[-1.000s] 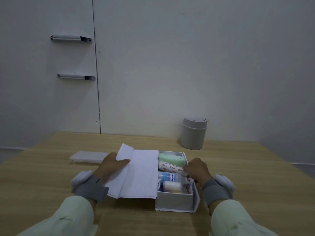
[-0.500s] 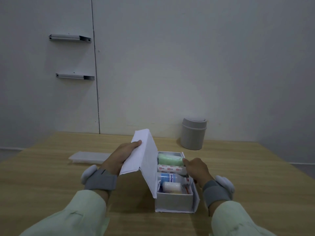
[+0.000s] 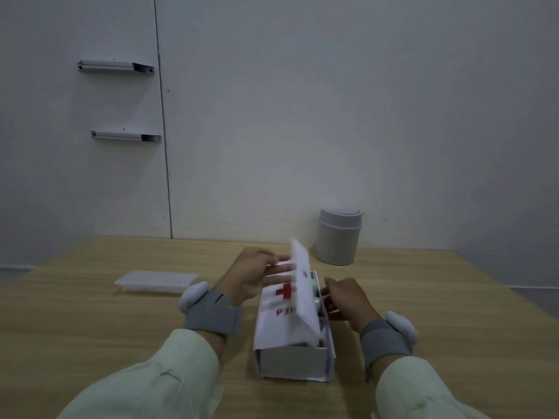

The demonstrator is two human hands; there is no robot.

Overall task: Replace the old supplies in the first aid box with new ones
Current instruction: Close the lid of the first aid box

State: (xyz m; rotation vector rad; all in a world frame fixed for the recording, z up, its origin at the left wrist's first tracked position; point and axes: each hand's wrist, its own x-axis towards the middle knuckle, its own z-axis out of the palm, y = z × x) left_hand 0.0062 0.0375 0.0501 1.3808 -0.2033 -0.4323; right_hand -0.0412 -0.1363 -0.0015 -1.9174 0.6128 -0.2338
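White cardboard first aid box (image 3: 292,359) on wooden table (image 3: 90,313), between both hands. Left hand (image 3: 252,278), fingers spread flat against tilted, half-closed red-cross lid (image 3: 282,309). Right hand (image 3: 344,299) just beside box's right wall, fingers loosely curled, gripping nothing.

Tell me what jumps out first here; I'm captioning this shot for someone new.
The white first aid box at table centre, its red-cross lid tilted half shut with the left hand on it. The right hand hovers at the box's right edge. A grey lidded bin stands behind, a flat white tray lies left.
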